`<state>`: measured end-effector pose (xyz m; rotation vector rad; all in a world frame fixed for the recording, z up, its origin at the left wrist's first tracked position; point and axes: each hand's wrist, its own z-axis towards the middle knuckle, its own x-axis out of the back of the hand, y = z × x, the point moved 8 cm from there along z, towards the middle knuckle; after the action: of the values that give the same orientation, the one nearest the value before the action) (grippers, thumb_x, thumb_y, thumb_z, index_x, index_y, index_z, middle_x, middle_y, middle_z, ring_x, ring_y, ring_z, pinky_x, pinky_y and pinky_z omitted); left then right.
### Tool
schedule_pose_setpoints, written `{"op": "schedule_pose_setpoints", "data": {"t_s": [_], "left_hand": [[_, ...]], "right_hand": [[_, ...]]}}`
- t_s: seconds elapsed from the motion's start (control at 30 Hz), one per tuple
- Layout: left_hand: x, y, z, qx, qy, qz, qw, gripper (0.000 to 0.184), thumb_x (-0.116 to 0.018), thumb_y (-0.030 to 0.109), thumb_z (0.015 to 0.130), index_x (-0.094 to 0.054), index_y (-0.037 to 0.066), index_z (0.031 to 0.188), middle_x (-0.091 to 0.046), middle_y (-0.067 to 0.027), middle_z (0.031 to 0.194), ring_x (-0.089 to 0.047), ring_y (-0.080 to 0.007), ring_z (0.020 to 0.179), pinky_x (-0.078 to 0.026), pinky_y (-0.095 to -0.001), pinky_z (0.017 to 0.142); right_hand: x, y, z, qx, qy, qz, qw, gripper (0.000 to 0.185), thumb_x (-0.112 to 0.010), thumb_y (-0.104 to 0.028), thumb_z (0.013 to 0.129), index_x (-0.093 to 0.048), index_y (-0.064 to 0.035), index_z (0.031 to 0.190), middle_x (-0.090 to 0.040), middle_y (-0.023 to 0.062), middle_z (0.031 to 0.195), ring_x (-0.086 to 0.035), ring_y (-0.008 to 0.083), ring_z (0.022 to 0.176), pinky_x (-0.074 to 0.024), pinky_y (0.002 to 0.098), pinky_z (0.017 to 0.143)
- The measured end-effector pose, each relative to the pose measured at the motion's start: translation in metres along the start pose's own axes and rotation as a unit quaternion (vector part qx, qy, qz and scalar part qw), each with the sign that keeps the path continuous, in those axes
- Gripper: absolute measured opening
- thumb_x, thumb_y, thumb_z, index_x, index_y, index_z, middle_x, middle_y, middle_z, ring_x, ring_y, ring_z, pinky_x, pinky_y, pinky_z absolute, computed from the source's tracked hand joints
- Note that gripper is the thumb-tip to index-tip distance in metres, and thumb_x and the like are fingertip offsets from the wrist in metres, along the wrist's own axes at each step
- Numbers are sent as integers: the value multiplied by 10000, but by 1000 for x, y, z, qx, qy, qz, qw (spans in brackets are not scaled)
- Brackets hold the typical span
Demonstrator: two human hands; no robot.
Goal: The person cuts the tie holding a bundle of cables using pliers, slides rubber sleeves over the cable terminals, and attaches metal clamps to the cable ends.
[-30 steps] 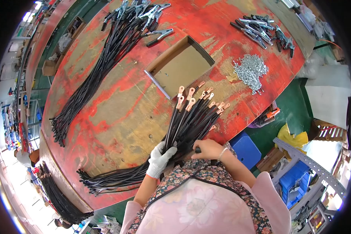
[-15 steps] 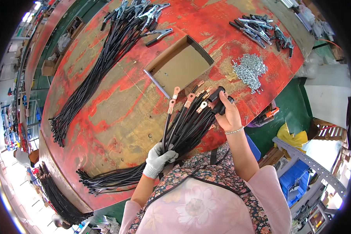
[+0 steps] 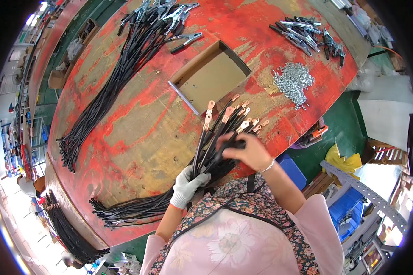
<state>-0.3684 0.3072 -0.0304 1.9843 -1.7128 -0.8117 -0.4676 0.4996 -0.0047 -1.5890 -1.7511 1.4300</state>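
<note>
My left hand, in a white glove, is wrapped round several black cables near the table's front edge. Copper ring lugs top the cables and point away from me. My bare right hand, somewhat blurred, is closed on black sleeves over the right part of the bundle, below the lugs. How many sleeves it holds I cannot tell.
An open cardboard box lies beyond the lugs. To its right are a heap of small metal parts and loose clamps. Finished-looking cables with clamps stretch along the left. A blue stool stands beside the table.
My right hand first rose from near my waist to the lugs with black sleeves, then came back down and left over the cables. My left hand has kept its grip, shifting slightly.
</note>
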Motion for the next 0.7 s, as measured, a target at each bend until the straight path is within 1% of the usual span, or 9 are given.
{"op": "schedule_pose_setpoints", "data": {"t_s": [0.07,0.13,0.17,0.23,0.27,0.33,0.47,0.5,0.7], "left_hand": [[7,5,6,-100,17,87,991,266,-629,60,855,-548,-45,1085,-629,-79,821,-575,-119,693,-475,-253,629],[12,4,8,-84,38,72,993,290,-614,78,868,-535,-52,1115,-615,-71,816,-566,-117,707,-467,-247,642],[16,5,8,-67,61,57,994,315,-598,96,882,-522,-59,1145,-601,-63,812,-557,-115,722,-460,-240,656],[9,13,2,-56,54,14,997,306,-589,96,885,-517,-62,1137,-586,-59,794,-549,-115,713,-452,-239,647],[6,15,1,-47,41,-28,998,297,-580,96,888,-511,-64,1129,-572,-56,777,-542,-116,705,-443,-237,638],[5,14,-1,-42,20,-46,998,275,-571,64,876,-502,-64,1110,-554,-60,751,-530,-120,674,-428,-245,600],[0,7,-5,0,-10,-33,999,234,-575,31,849,-523,-61,1058,-545,-57,719,-512,-121,612,-419,-254,561],[-1,5,-6,4,-27,-33,999,231,-577,22,841,-529,-62,1050,-544,-55,709,-509,-122,594,-420,-255,555],[2,2,-7,7,-28,-49,998,227,-582,20,842,-547,-61,1051,-558,-59,710,-520,-118,592,-430,-245,557]], "right_hand": [[-32,35,-6,-29,-77,-85,993,391,-716,-172,768,-602,-1,1101,-671,118,960,-624,175,922,-476,297,850],[-34,64,-21,-69,-128,-404,903,453,-705,-245,786,-543,-12,1140,-650,177,948,-637,236,940,-487,323,832],[-34,42,-21,-69,-131,-403,903,453,-705,-245,786,-543,-12,1140,-650,177,948,-637,236,940,-487,323,832],[-5,25,-34,-263,-82,-322,906,526,-691,-310,796,-477,-23,1181,-619,220,947,-640,248,946,-494,331,788],[9,7,-23,-64,-11,-308,949,459,-660,-254,828,-468,-24,1175,-614,188,956,-640,200,875,-496,312,737],[40,-4,-21,24,69,54,996,373,-574,-36,840,-467,-15,1196,-600,111,1002,-583,195,855,-473,302,783],[64,-41,-15,122,188,345,911,492,-528,29,866,-320,20,1312,-485,222,1268,-526,311,1150,-431,413,1002],[68,-39,-11,137,186,368,901,551,-532,23,882,-247,21,1355,-395,237,1360,-447,336,1249,-374,442,1073],[68,-34,0,162,190,442,862,642,-530,15,896,-152,18,1415,-377,232,1370,-438,319,1258,-378,409,1075]]}}
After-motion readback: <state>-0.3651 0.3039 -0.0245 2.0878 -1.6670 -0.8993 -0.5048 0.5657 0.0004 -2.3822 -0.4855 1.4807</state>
